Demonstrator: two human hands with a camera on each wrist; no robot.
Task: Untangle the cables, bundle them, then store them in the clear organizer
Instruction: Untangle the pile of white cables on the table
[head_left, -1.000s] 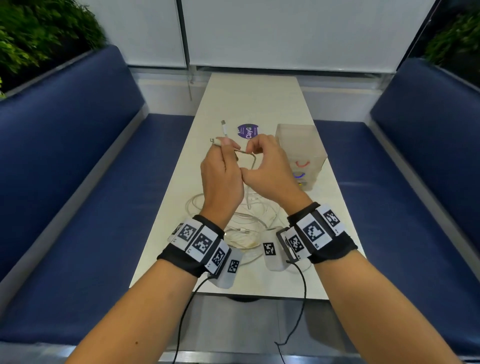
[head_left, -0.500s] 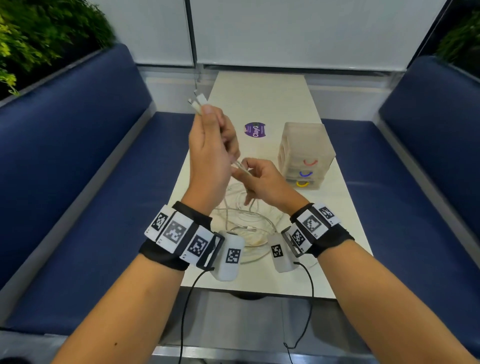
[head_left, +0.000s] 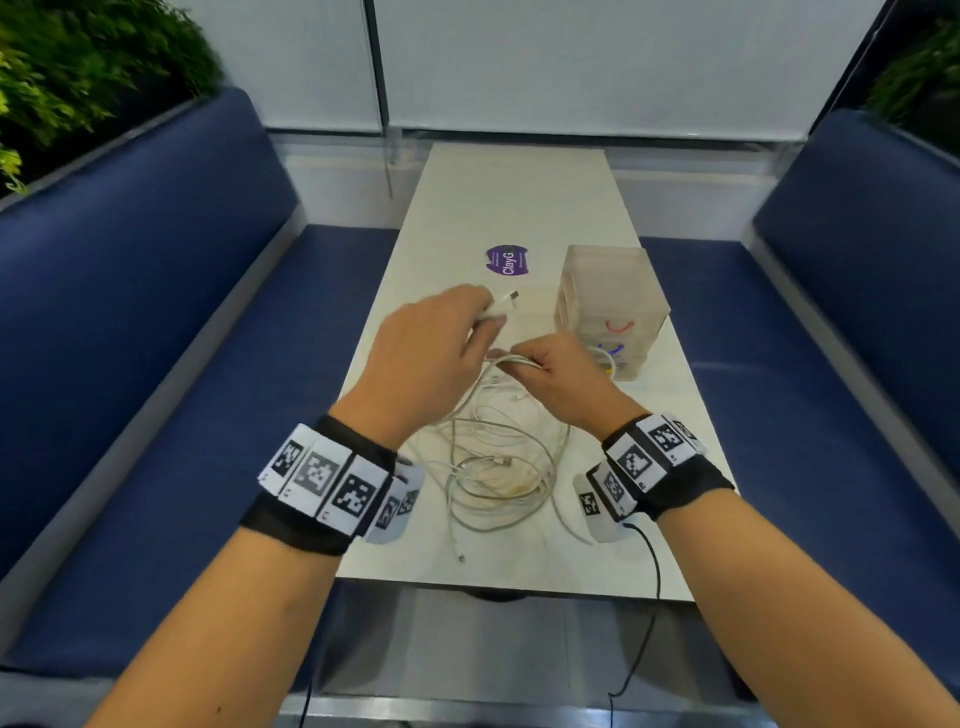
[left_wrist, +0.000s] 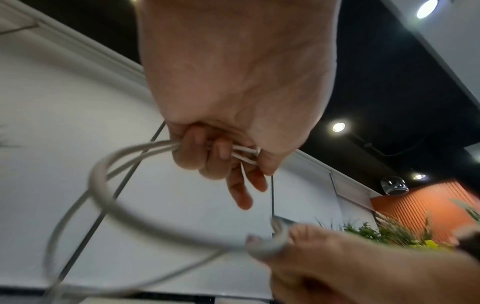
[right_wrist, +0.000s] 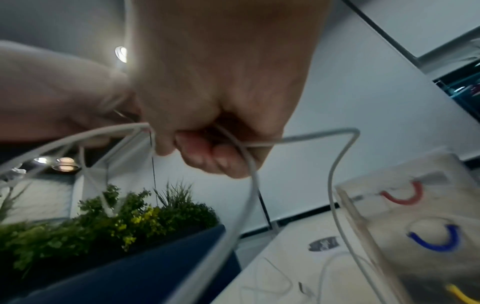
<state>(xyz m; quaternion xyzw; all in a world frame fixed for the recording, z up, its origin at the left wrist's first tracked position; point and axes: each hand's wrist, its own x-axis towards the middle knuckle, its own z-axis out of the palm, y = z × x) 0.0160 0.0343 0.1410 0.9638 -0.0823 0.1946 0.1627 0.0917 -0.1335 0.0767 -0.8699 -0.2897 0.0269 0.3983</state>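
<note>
A tangle of white cables (head_left: 493, 467) lies on the near half of the white table (head_left: 519, 197). My left hand (head_left: 441, 343) is raised over it and grips two cable ends (left_wrist: 244, 154); a plug (head_left: 506, 300) sticks out past the fingers. Close to its right, my right hand (head_left: 550, 364) pinches a loop of the same white cable (right_wrist: 244, 148), which hangs down toward the pile. The clear organizer (head_left: 608, 306), three drawers with red, blue and yellow handles, stands just right of my right hand and shows in the right wrist view (right_wrist: 415, 226).
A purple round sticker (head_left: 508, 260) lies on the table behind the hands. Blue benches (head_left: 182, 389) run along both sides. Plants (head_left: 78, 67) stand behind the left bench. A loose cable end (head_left: 460, 557) lies near the table's front edge.
My left hand has come down from high up and moved forward with the cable ends, now level with my right hand. My right hand still holds the cable loop near the organizer.
</note>
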